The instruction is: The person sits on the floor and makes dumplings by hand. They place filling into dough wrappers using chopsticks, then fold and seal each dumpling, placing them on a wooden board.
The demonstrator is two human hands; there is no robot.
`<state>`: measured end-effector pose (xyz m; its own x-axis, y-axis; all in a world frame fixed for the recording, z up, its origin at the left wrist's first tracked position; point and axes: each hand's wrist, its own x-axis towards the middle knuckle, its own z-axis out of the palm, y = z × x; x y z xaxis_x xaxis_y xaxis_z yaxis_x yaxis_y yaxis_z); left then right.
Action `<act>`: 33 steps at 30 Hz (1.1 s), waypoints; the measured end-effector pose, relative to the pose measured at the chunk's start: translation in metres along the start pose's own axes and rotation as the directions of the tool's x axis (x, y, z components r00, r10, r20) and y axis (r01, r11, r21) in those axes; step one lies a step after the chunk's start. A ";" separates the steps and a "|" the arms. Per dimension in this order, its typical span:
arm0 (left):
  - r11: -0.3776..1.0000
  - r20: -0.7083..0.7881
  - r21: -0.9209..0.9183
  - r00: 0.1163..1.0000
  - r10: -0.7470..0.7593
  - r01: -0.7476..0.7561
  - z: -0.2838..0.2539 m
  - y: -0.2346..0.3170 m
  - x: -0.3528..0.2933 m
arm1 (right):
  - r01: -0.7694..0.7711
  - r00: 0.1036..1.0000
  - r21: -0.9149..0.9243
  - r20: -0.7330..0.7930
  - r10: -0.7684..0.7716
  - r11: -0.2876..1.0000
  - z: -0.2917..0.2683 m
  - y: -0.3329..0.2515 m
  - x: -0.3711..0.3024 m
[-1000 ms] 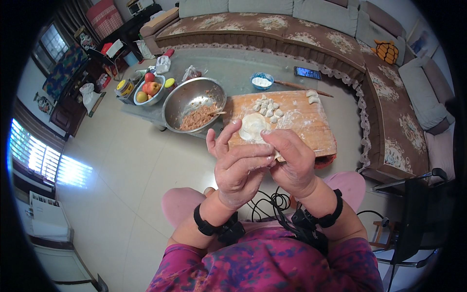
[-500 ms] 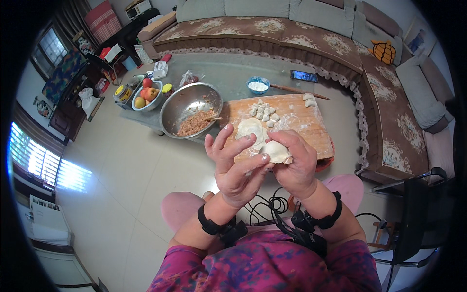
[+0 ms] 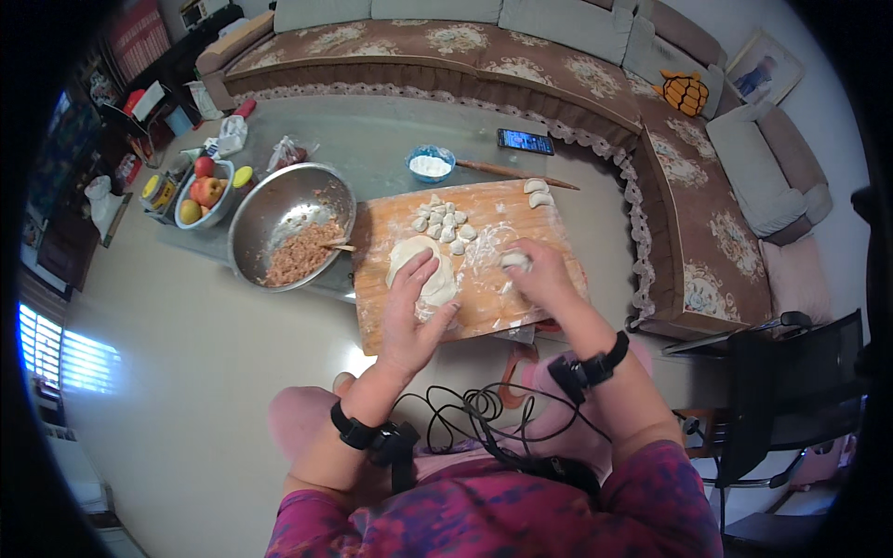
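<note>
On a floured wooden board (image 3: 372,321), my left hand (image 3: 409,312) rests with fingers stretched out over thin round dough wrappers (image 3: 406,251). These wrappers overlap, and my hand covers part of them. To the right, my right hand (image 3: 547,277) is closed around a pale folded dumpling (image 3: 514,259), low over the board; its fingers hide much of it. Small dough pieces (image 3: 446,221) lie in a cluster beyond both hands. Finished dumplings (image 3: 537,192) sit at the board's far right corner.
Left of the board stands a steel bowl (image 3: 244,228) of meat filling (image 3: 302,253) with a utensil in it. Behind the board are a flour bowl (image 3: 430,166), a rolling pin (image 3: 516,173) and a phone (image 3: 526,141). A fruit bowl (image 3: 223,209) stands farther left. Black cables (image 3: 479,405) hang near my lap.
My hands have parted. The right one carried the dumpling forward and down toward the board, while the left came off it and down onto the wrappers. The view has shifted.
</note>
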<state>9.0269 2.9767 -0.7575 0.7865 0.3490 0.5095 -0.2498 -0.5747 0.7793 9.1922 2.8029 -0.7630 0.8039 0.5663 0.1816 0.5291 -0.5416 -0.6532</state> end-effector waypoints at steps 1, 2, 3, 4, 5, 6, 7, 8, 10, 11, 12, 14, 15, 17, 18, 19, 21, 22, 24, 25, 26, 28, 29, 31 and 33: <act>1.000 0.033 -0.027 0.999 0.004 -0.003 -0.001 -0.021 0.004 | -0.066 0.998 -0.129 0.002 0.067 0.989 0.004 0.023 0.019; 0.997 0.064 -0.060 0.997 -0.047 0.051 0.001 -0.038 0.006 | -0.092 0.996 -0.196 0.002 0.094 0.976 0.005 0.047 0.033; 0.992 0.115 -0.079 0.989 -0.089 0.098 0.000 -0.052 0.006 | -0.102 0.995 -0.234 -0.034 0.097 0.967 0.005 0.069 0.045; 0.994 0.092 -0.075 0.993 -0.068 0.075 0.003 -0.065 0.007 | -0.185 0.983 -0.303 -0.060 0.175 0.935 0.003 0.092 0.058; 0.987 0.084 -0.085 0.988 -0.132 0.139 0.006 -0.078 0.010 | -0.131 0.991 -0.318 -0.068 0.115 0.939 0.004 0.113 0.073; 0.979 0.086 -0.105 0.982 -0.166 0.175 0.010 -0.092 0.016 | -0.146 0.989 -0.360 -0.071 0.129 0.922 0.006 0.133 0.090; 0.966 0.085 -0.127 0.973 -0.216 0.225 0.015 -0.108 0.025 | -0.155 0.988 -0.400 -0.067 0.141 0.903 0.010 0.151 0.111; 0.957 0.076 -0.145 0.967 -0.243 0.252 0.020 -0.125 0.035 | -0.124 0.992 -0.411 -0.068 0.106 0.903 0.016 0.166 0.133; 0.955 0.108 -0.141 0.963 -0.248 0.262 0.029 -0.161 0.058 | -0.093 0.995 -0.462 -0.061 0.072 0.882 0.031 0.193 0.176; 0.953 0.105 -0.153 0.963 -0.249 0.263 0.031 -0.178 0.068 | -0.059 0.997 -0.479 -0.070 0.029 0.876 0.038 0.203 0.194; 0.938 0.115 -0.159 0.950 -0.291 0.307 0.032 -0.191 0.075 | -0.032 0.999 -0.489 -0.041 0.014 0.872 0.044 0.212 0.206; 0.927 0.102 -0.140 0.937 -0.335 0.347 0.029 -0.209 0.079 | -0.022 1.000 -0.515 -0.022 0.012 0.857 0.051 0.225 0.219; 0.903 0.110 -0.119 0.909 -0.401 0.413 0.026 -0.213 0.078 | 0.027 0.999 -0.482 -0.021 -0.043 0.876 0.051 0.229 0.220; 0.910 0.094 -0.131 0.919 -0.383 0.393 0.024 -0.216 0.074 | 0.004 1.000 -0.452 -0.019 -0.013 0.892 0.050 0.239 0.220; 0.904 0.094 -0.126 0.912 -0.399 0.408 0.025 -0.217 0.074 | 0.058 0.997 -0.436 -0.023 -0.075 0.898 0.047 0.244 0.221; 0.905 0.086 -0.131 0.914 -0.398 0.406 0.027 -0.217 0.075 | 0.078 0.995 -0.430 -0.025 -0.099 0.899 0.046 0.249 0.224; 0.888 0.091 -0.125 0.897 -0.433 0.442 0.036 -0.221 0.080 | 0.124 0.988 -0.412 -0.036 -0.152 0.903 0.044 0.260 0.232; 0.879 0.094 -0.129 0.888 -0.450 0.459 0.039 -0.225 0.083 | 0.149 0.982 -0.400 -0.045 -0.182 0.904 0.044 0.265 0.237; 0.881 0.095 -0.116 0.888 -0.450 0.459 0.041 -0.234 0.086 | 0.169 0.978 -0.404 -0.044 -0.204 0.899 0.052 0.271 0.245; 0.892 0.092 -0.100 0.897 -0.433 0.441 0.039 -0.240 0.085 | 0.164 0.980 -0.419 -0.034 -0.196 0.893 0.057 0.270 0.246; 0.909 0.098 -0.090 0.912 -0.398 0.406 0.032 -0.246 0.081 | 0.083 0.993 -0.464 -0.037 -0.113 0.882 0.066 0.265 0.245; 0.868 0.082 -0.106 0.874 -0.478 0.485 0.012 -0.258 0.067 | 0.140 0.980 -0.500 -0.054 -0.193 0.854 0.087 0.243 0.235; 0.805 0.053 -0.086 0.809 -0.585 0.587 -0.002 -0.263 0.056 | 0.123 0.988 -0.527 -0.018 -0.156 0.841 0.102 0.225 0.227; 0.821 0.024 -0.109 0.828 -0.561 0.560 -0.024 -0.274 0.038 | 0.184 0.952 -0.523 -0.115 -0.282 0.832 0.127 0.181 0.210; 0.811 0.017 -0.234 0.836 -0.548 0.536 -0.041 -0.283 0.025 | 0.291 0.927 -0.436 -0.091 -0.363 0.851 0.155 0.130 0.192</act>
<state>9.0936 3.1788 -0.9505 0.8043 0.5942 -0.0068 0.0866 -0.1058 0.9906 9.3734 2.9380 -0.9270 0.5778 0.6652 0.4730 0.8028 -0.5676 -0.1825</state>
